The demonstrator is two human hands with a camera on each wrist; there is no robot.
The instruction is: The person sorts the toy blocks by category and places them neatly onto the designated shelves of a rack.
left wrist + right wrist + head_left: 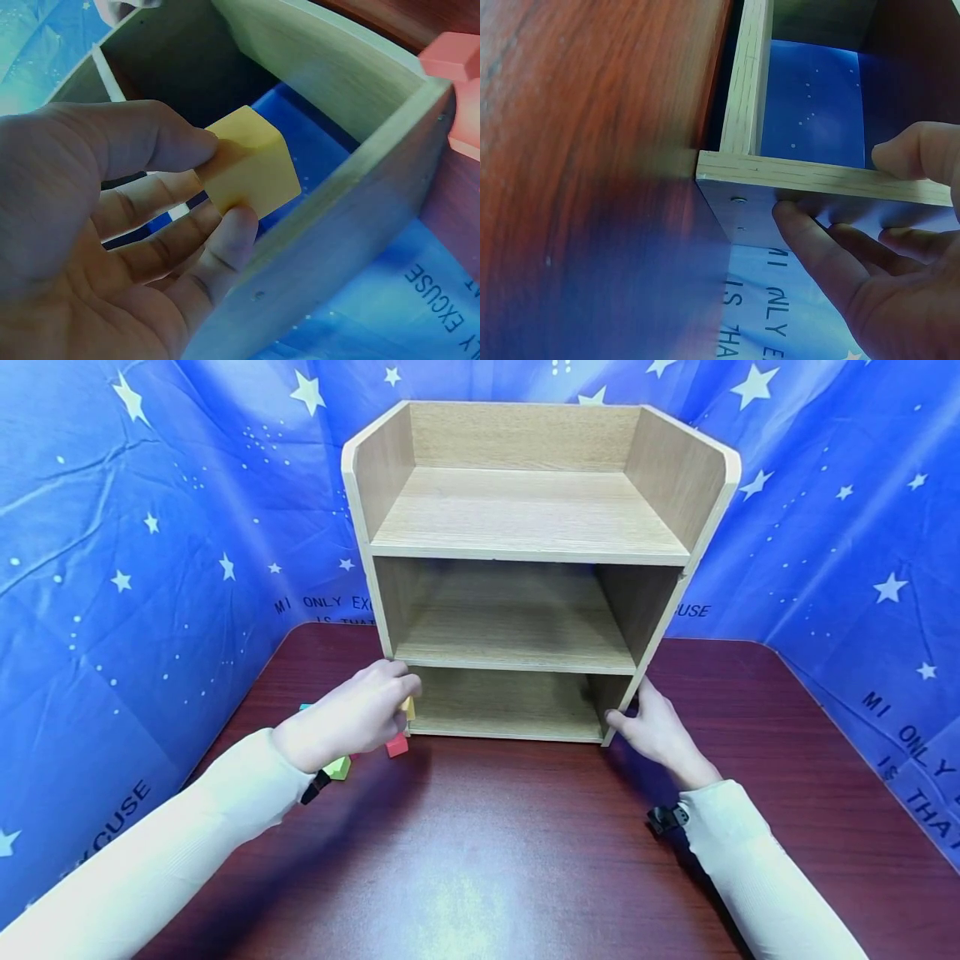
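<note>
A small wooden shelf unit (pixel 517 518) with three levels stands on the dark red table. My left hand (pixel 363 706) is at its lower left side and pinches a yellow block (pixel 251 169) between thumb and fingers. In the left wrist view the block is held in front of the lowest compartment's opening, close to the side panel (pixel 337 202). My right hand (pixel 656 727) grips the lower right side panel (pixel 817 176), thumb on the inner side and fingers against the outer face.
Near my left hand lie a red block (pixel 397 745), a green block (pixel 339 767) and a blue piece (pixel 304 707), partly hidden by the hand and forearm. Blue star-printed cloth (pixel 150 568) hangs behind the table (pixel 525 843) and along both sides.
</note>
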